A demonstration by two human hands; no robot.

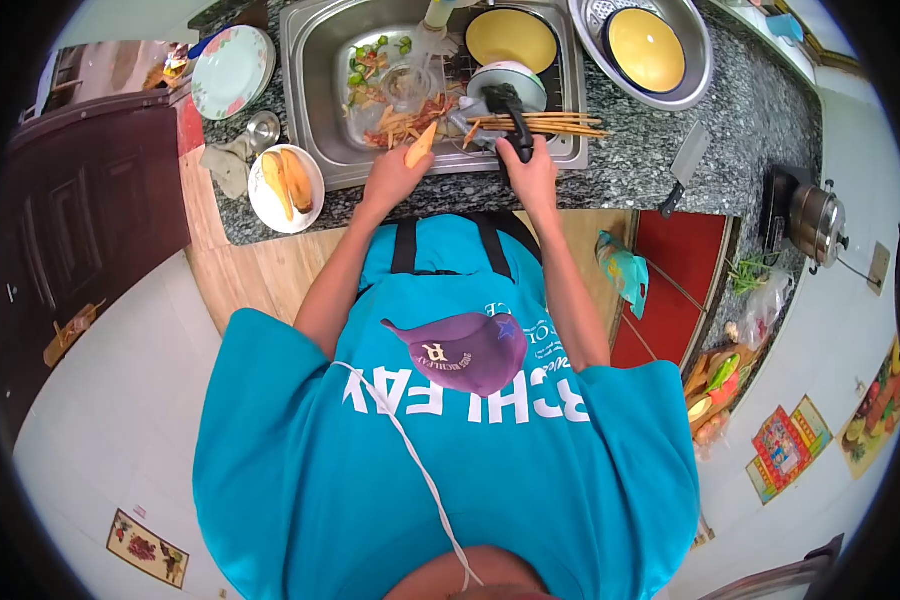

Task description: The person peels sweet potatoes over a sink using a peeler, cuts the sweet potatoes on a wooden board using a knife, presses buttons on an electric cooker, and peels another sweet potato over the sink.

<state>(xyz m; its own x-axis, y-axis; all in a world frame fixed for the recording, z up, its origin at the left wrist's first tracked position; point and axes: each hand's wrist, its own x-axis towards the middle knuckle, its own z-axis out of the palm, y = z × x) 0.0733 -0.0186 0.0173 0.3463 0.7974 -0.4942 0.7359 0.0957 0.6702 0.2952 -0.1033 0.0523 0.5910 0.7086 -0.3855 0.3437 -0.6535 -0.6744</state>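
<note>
Over the front edge of the sink [315,110], my left hand [395,180] is closed around an orange-yellow peeled vegetable piece [421,146]. To its right my right hand [530,173] grips the black handle of a peeler-like tool [515,122]; its working end is hard to make out. Orange peelings [400,122] and green scraps [360,68] lie in the sink basin. Chopsticks [555,124] rest across the right part of the sink, beside a white bowl [507,83] and a yellow bowl [511,40].
Left of the sink are a plate with long yellow pieces [290,190], stacked floral plates [232,72] and a grey cloth [227,166]. At right are a metal colander [698,80] holding a yellow bowl, a knife [686,165] and a steel pot [816,224].
</note>
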